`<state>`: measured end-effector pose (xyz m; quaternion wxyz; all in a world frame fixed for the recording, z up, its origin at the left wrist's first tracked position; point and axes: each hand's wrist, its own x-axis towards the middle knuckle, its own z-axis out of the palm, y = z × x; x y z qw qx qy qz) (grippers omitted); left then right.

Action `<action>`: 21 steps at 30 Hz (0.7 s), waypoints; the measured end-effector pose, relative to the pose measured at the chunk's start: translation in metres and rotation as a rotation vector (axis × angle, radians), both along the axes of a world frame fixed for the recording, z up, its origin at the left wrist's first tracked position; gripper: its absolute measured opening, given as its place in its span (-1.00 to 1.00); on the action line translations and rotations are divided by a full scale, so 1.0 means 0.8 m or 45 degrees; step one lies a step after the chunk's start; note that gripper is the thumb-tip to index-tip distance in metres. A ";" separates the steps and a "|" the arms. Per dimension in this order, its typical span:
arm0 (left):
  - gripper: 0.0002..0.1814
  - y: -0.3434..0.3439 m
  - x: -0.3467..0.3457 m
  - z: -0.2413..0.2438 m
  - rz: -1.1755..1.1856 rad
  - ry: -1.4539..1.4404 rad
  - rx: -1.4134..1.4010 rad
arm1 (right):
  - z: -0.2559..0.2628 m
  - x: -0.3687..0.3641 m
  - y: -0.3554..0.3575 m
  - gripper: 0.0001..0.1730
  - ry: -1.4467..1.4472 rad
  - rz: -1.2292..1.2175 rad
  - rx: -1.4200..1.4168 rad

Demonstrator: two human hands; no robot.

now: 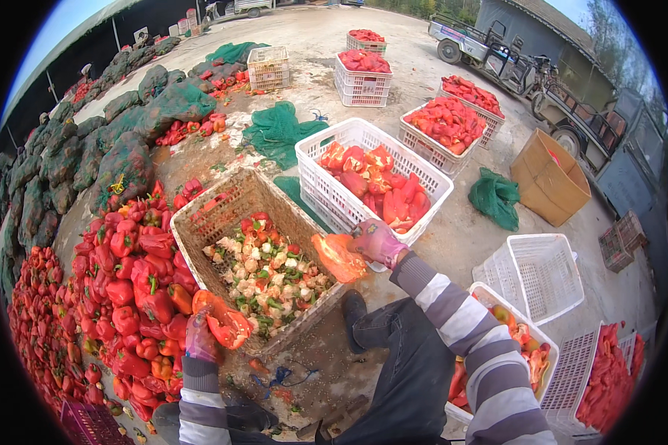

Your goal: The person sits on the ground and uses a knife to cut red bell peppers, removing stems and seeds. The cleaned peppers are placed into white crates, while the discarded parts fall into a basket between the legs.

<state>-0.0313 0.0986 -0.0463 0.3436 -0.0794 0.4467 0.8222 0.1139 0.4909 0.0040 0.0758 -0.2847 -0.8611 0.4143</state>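
In a purple patterned glove, my left hand (201,337) grips a halved red bell pepper (227,324), its pale inside showing, at the near left corner of a dirty plastic crate (200,214). That crate holds cut-out pepper cores (267,267) with green stems and seeds. My right hand (376,243), gloved the same way, holds an orange-red pepper piece (339,258) over the crate's right rim. Just beyond it stands a white plastic crate (334,194) with cored red pepper pieces (376,183). No knife can be made out in either hand.
Whole red peppers (139,272) are heaped at left, with filled mesh sacks (125,167) behind. Crates of peppers (445,122) stand ahead. At right are a cardboard box (548,183), a white crate (534,278) and another with pepper pieces (534,350). Green netting (281,133) lies on the ground.
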 end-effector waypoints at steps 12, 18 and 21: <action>0.05 0.322 -0.021 0.108 -0.187 0.735 0.507 | 0.062 0.040 0.170 -0.63 0.552 -0.717 -0.508; -0.32 0.169 -0.032 0.065 -0.326 0.643 -0.244 | 0.039 0.061 0.097 -0.50 0.508 -0.325 -0.690; -0.56 0.032 -0.061 0.038 -0.351 0.720 -0.490 | 0.050 0.039 0.039 -0.49 0.389 -0.023 -0.485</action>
